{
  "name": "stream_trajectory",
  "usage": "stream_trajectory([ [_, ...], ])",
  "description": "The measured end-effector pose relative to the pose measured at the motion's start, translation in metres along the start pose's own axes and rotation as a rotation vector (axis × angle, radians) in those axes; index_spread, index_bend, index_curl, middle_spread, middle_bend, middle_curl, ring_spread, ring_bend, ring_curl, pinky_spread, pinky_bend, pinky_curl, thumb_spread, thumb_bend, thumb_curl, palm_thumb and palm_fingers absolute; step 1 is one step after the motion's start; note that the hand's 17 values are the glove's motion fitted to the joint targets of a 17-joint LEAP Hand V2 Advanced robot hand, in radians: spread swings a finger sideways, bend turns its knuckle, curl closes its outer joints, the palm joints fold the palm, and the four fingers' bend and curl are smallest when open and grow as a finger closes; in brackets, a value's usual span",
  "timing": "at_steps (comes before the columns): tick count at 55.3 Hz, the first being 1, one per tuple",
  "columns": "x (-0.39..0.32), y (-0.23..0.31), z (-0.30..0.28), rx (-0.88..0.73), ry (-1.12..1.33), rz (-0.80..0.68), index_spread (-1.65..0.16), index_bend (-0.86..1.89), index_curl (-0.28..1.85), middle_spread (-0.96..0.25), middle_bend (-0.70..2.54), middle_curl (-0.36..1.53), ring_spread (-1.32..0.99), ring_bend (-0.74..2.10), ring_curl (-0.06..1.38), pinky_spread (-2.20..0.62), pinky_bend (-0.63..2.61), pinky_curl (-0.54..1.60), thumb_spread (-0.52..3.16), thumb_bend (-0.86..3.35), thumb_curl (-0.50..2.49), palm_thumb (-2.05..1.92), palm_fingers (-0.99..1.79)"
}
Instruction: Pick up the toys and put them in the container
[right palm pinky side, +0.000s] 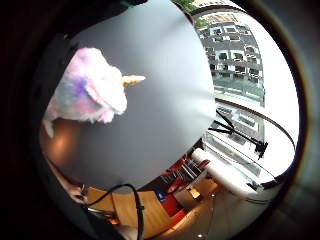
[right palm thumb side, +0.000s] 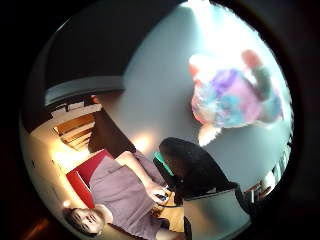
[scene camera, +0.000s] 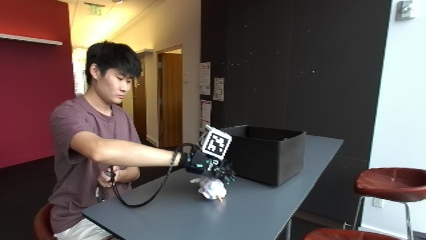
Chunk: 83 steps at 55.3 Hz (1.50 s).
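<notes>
Where it lies on the table (scene camera: 266, 210), the unicorn's (scene camera: 212, 188) horn (right palm pinky side: 133, 79) points sideways.

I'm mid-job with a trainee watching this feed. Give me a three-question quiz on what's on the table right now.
1. True or false: the plush unicorn toy already lies inside the black container.
2. Multiple choice: where is the gloved right hand? A) inside the container B) just above the toy on the grey table C) resting on a stool
3. Short answer: what sticks out of the toy's head in the little finger side palm view?

Key: 1 false, it sits on the table beside the container. 2 B. 3 a golden horn.
</notes>
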<state>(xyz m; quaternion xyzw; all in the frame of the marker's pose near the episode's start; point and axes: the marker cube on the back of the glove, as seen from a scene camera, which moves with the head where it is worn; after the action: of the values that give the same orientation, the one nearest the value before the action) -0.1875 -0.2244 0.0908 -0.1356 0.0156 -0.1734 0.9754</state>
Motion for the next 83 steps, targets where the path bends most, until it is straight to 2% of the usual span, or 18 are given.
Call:
stream_trajectory([
  [4, 0.008, -0.007, 0.028, -0.03, 0.05, -0.045, -0.2, 0.09, 0.17, 0.0, 0.14, 0.27, -0.01, 0.25, 0.32, 0.02, 0.74, 0.32, 1.14, -0.02, 0.32, 0.0, -0.23],
  [10, 0.014, -0.015, 0.041, 0.034, 0.065, -0.033, -0.22, 0.14, 0.19, -0.02, 0.13, 0.26, -0.02, 0.26, 0.33, 0.02, 0.77, 0.33, 1.13, -0.01, 0.33, 0.04, -0.1],
  [11, 0.014, -0.016, 0.042, 0.039, 0.062, -0.028, -0.21, 0.1, 0.18, -0.01, 0.14, 0.26, -0.02, 0.24, 0.32, 0.01, 0.74, 0.32, 1.13, -0.02, 0.33, 0.03, -0.21],
  [13, 0.017, -0.018, 0.043, 0.053, 0.048, -0.018, -0.23, 0.17, 0.2, -0.04, 0.16, 0.26, -0.05, 0.32, 0.35, 0.01, 0.82, 0.34, 1.13, -0.01, 0.34, 0.06, 0.09],
  [21, 0.015, -0.025, 0.041, 0.119, -0.095, 0.015, -0.24, 0.27, 0.25, -0.1, 0.27, 0.31, -0.17, 0.44, 0.36, -0.11, 0.77, 0.31, 1.16, 0.01, 0.35, 0.14, 0.46],
  [26, 0.015, -0.027, 0.038, 0.161, -0.135, 0.022, -0.24, 0.34, 0.28, -0.17, 0.37, 0.35, -0.29, 0.56, 0.39, -0.24, 0.78, 0.32, 1.22, 0.09, 0.39, 0.32, 0.84],
  [30, 0.014, -0.029, 0.035, 0.154, -0.111, 0.055, -0.25, 0.31, 0.3, -0.23, 0.4, 0.38, -0.36, 0.66, 0.43, -0.3, 0.87, 0.35, 1.1, 0.17, 0.48, 0.51, 0.99],
  [35, 0.01, -0.028, 0.03, 0.124, -0.12, 0.067, -0.29, 0.45, 0.38, -0.31, 0.51, 0.45, -0.4, 0.77, 0.5, -0.34, 0.89, 0.4, 0.94, 0.19, 0.56, 0.62, 1.21],
  [39, 0.005, -0.025, 0.018, 0.112, -0.127, 0.085, -0.3, 0.57, 0.44, -0.34, 0.63, 0.51, -0.42, 0.84, 0.55, -0.35, 0.88, 0.41, 0.84, 0.17, 0.6, 0.62, 1.27],
  [43, 0.009, -0.018, -0.004, 0.116, -0.064, 0.174, -0.31, 0.68, 0.5, -0.35, 0.72, 0.55, -0.43, 0.89, 0.57, -0.36, 0.9, 0.43, 0.75, 0.16, 0.64, 0.63, 1.25],
  [49, -0.014, -0.005, -0.062, 0.197, -0.207, 0.1, -0.32, 0.79, 0.58, -0.35, 0.85, 0.62, -0.43, 0.96, 0.61, -0.37, 0.93, 0.45, 0.64, 0.13, 0.7, 0.63, 1.22],
  [60, -0.021, 0.024, -0.163, 0.323, -0.117, 0.14, -0.32, 0.9, 0.69, -0.31, 1.0, 0.71, -0.43, 1.06, 0.65, -0.37, 0.99, 0.49, 0.51, 0.09, 0.79, 0.61, 1.15],
  [66, -0.028, 0.027, -0.215, 0.37, -0.073, 0.292, -0.31, 0.92, 0.74, -0.3, 1.02, 0.73, -0.42, 1.09, 0.67, -0.37, 1.02, 0.51, 0.46, 0.09, 0.83, 0.62, 1.11],
  [70, -0.038, 0.028, -0.248, 0.399, -0.035, 0.215, -0.31, 0.93, 0.77, -0.29, 1.03, 0.74, -0.42, 1.11, 0.67, -0.37, 1.03, 0.52, 0.44, 0.08, 0.86, 0.62, 1.1],
  [74, -0.059, 0.02, -0.287, 0.443, -0.127, 0.221, -0.31, 0.92, 0.79, -0.28, 1.04, 0.75, -0.41, 1.12, 0.67, -0.37, 1.04, 0.53, 0.42, 0.07, 0.88, 0.62, 1.08],
  [77, -0.068, 0.017, -0.301, 0.457, -0.075, 0.13, -0.31, 0.93, 0.81, -0.28, 1.04, 0.76, -0.41, 1.12, 0.68, -0.37, 1.04, 0.53, 0.41, 0.06, 0.9, 0.62, 1.08],
  [83, -0.096, -0.004, -0.328, 0.47, -0.025, 0.07, -0.31, 0.91, 0.84, -0.27, 1.05, 0.77, -0.41, 1.13, 0.68, -0.37, 1.05, 0.53, 0.39, 0.05, 0.94, 0.62, 1.07],
])
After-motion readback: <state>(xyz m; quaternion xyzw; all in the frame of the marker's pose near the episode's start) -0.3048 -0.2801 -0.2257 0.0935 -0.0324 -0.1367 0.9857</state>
